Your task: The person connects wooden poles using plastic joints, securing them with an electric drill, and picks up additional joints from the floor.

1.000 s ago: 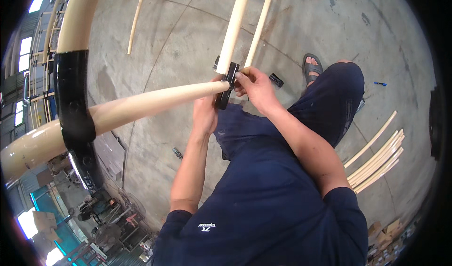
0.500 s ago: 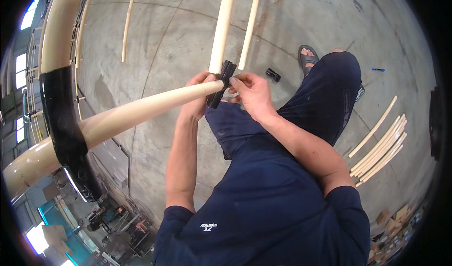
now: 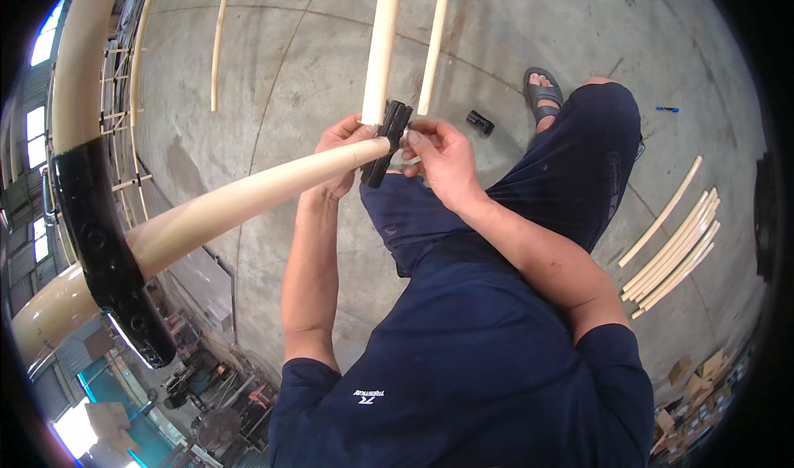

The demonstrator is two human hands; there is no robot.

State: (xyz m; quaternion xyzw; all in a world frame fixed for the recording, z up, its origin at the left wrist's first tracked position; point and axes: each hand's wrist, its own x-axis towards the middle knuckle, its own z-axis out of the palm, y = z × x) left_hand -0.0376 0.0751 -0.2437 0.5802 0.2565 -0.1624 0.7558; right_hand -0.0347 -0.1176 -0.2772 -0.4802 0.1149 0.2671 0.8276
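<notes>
A black pipe joint (image 3: 397, 119) sits at the end of a cream pipe (image 3: 265, 180) that runs in from the left. My left hand (image 3: 337, 149) is closed round the joint from behind, partly hidden by this pipe. Against the joint's right side, my right hand (image 3: 447, 160) has thumb and fingers pinched together; what they hold is too small to make out. A second cream pipe (image 3: 381, 50) comes down from the top, its lower end beside the joint. At the pipe's far left is a larger-looking black joint (image 3: 91, 228).
Another cream pipe (image 3: 435, 46) lies to the right of the upright one. On the concrete floor are a loose black joint (image 3: 480, 123), a blue pen (image 3: 667, 109) and several cream pipes (image 3: 674, 244). Pipe racks stand left, with machinery (image 3: 219, 427) lower left and cardboard boxes (image 3: 703, 377) lower right.
The view has shifted slightly, and the large black joint sits a little lower and further left. Both hands stay at the pipe joint, the right one still pinching at its side.
</notes>
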